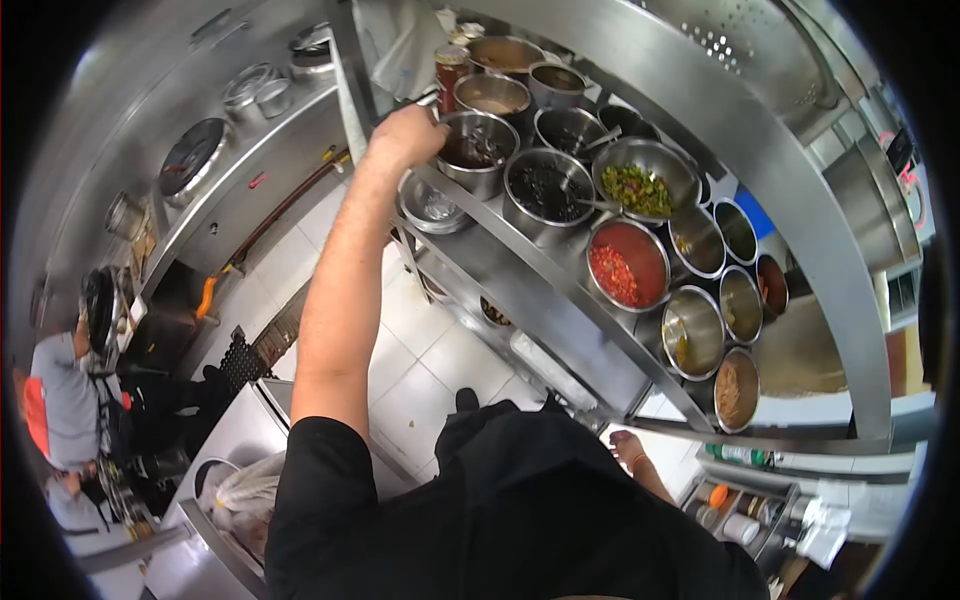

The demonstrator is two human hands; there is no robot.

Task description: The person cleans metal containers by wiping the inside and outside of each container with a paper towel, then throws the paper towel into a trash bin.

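My left hand [408,138] reaches to the near-left rim of a steel pot of dark sauce [478,150]. Its fingers are curled closed at the rim; what they grip is hidden. A spoon lies inside this pot. Beside it stand a pot of black contents [547,190] and a bowl of chopped green pieces [640,188], each with a spoon. Chopped red pieces [616,272] fill another container. My right hand [627,450] hangs low by my side, below the shelf edge, fingers loosely apart with nothing visible in them.
A steel shelf [560,262] carries several more containers and a red jar [452,78]. Under it is a lower shelf. Counters with pans [192,160] run along the left. A person in a grey shirt [68,385] is at far left. A white bag [245,495] lies at lower left.
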